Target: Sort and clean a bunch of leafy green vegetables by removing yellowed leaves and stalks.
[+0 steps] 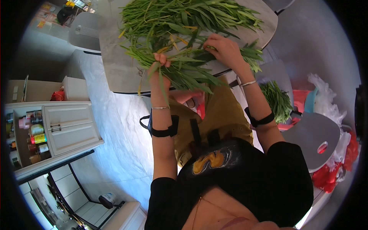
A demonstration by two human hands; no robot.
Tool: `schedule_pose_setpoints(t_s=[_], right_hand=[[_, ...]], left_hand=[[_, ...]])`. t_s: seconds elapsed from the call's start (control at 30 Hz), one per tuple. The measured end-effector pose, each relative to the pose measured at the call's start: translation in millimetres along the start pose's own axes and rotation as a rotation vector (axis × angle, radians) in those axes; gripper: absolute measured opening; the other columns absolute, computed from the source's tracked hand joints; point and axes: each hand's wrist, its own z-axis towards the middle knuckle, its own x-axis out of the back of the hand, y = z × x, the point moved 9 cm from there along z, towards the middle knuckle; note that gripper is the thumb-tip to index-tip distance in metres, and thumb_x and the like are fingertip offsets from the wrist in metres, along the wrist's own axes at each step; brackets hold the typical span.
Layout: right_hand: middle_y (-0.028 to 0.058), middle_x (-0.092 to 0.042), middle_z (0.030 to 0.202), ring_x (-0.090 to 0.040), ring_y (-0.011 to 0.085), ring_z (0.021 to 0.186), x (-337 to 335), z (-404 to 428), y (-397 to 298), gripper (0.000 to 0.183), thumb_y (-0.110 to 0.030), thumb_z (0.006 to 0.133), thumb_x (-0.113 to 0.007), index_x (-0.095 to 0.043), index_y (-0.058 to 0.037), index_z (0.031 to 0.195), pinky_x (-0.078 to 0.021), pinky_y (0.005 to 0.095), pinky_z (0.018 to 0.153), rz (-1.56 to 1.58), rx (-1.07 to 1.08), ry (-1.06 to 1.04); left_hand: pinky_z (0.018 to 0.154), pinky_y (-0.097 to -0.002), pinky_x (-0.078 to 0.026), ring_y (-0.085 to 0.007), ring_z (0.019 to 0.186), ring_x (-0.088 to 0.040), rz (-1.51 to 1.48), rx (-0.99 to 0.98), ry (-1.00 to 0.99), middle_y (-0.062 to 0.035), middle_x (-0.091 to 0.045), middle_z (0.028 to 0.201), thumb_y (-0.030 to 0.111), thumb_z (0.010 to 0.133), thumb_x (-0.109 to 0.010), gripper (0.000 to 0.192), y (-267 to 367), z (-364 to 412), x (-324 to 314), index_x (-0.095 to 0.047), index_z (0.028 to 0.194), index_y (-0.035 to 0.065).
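Observation:
My left hand is closed around a bunch of long-leaved green vegetable stalks at the near edge of the table. The stems point to the left and the leaves spread to the right, partly over my lap. My right hand pinches part of a green leafy stalk, whose leaves stick out to the right behind the wrist. Beyond both hands lies a large heap of the same greens. A few yellowed leaves lie between the heap and the bunch.
Another bundle of greens rests on a chair seat at my right. Close by are a grey chair back, a clear plastic bag and red bags. A grey chair and white cabinet stand to the left.

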Motion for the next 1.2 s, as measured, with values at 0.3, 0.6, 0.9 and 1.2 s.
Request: schedule_pose_setpoints(t_s=[0.3, 0.6, 0.9, 1.2], right_hand=[[0.0106, -0.058, 0.093, -0.057, 0.0324, 0.083, -22.7, -10.1, 17.5, 0.014, -0.014, 0.082, -0.054, -0.055, -0.0101, 0.095, -0.0454, 0.0416, 0.068, -0.065, -0.137, 0.063], [0.0098, -0.059, 0.092, -0.058, 0.0296, 0.077, 49.3, -14.7, 58.1, 0.014, -0.017, 0.085, -0.053, -0.059, -0.0098, 0.095, -0.0460, 0.0376, 0.063, -0.240, -0.257, 0.385], [0.0105, -0.061, 0.092, -0.060, 0.0282, 0.075, 55.7, -15.8, 38.2, 0.017, -0.013, 0.082, -0.058, -0.060, -0.0091, 0.098, -0.0468, 0.0341, 0.061, -0.234, -0.250, 0.389], [0.0055, -0.059, 0.096, -0.060, 0.0259, 0.071, 13.5, -3.5, -36.3, 0.019, -0.007, 0.078, -0.059, -0.060, -0.0109, 0.097, -0.0468, 0.0313, 0.061, 0.080, -0.092, 0.282]], left_hand=[[0.064, -0.0276, -0.037, -0.0178, 0.068, -0.042, 0.038, -0.038, 0.091, -0.0047, -0.046, 0.074, 0.004, 0.070, -0.057, 0.014, 0.6, -9.4, 4.6, -0.048, 0.079, 0.0076], [0.067, -0.0292, -0.040, -0.0207, 0.069, -0.044, -0.127, 0.069, -0.111, -0.0057, -0.046, 0.075, 0.004, 0.076, -0.054, 0.011, -3.3, -1.5, -3.1, -0.045, 0.081, 0.0077], [0.064, -0.0284, -0.037, -0.0187, 0.066, -0.041, -0.044, 0.000, -0.098, -0.0056, -0.045, 0.074, 0.004, 0.073, -0.053, 0.013, 2.0, -4.9, -4.9, -0.042, 0.079, 0.0073], [0.063, -0.0271, -0.038, -0.0172, 0.064, -0.041, -0.030, 0.021, -0.096, -0.0039, -0.045, 0.073, 0.012, 0.073, -0.064, 0.022, 1.0, -4.9, -3.7, -0.043, 0.080, 0.0081]])
